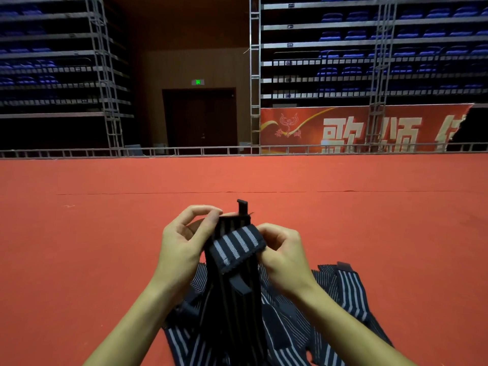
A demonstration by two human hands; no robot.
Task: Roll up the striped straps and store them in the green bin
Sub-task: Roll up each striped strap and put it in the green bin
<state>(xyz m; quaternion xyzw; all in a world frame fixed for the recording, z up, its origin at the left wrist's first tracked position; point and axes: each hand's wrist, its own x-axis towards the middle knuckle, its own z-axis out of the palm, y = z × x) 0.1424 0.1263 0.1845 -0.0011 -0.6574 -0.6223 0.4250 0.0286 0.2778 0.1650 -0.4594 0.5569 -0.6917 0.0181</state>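
I hold one dark strap with grey-white stripes up in front of me, its top end folded over. My left hand pinches the strap's upper left edge between thumb and fingers. My right hand grips the folded end on the right side. The rest of this strap hangs down between my forearms. Below it, a pile of several more striped straps lies on the red carpet. No green bin is in view.
The red carpet stretches far ahead to a low metal rail. Beyond it stand tiers of blue seats on scaffolding, a dark door and a red banner.
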